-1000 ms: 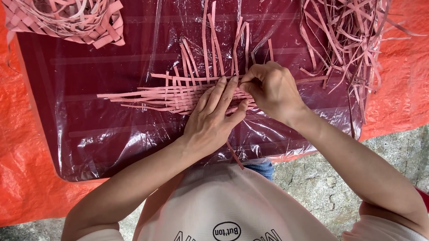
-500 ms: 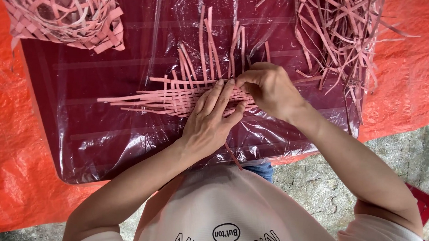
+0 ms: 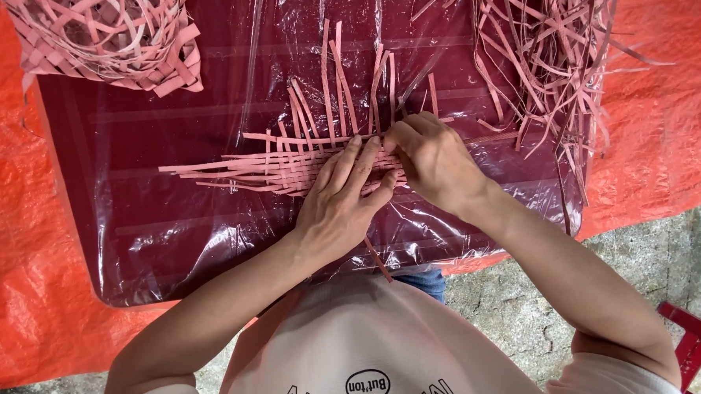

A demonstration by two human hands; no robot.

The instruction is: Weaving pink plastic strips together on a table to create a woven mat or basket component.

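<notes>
Outdoor weaving spot: rough grey stone ground [image 3: 519,315], orange plastic sheet [image 3: 668,132], heaps of loose pink strips [image 3: 553,64].

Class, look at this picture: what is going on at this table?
A person is weaving thin pink strips into a flat mat on a dark red board covered in clear plastic. The left hand lies flat on the woven part, pressing it down, while the right hand pinches a strip at its edge. A woven basket sits at one far corner, a heap of loose strips at the other.
</notes>
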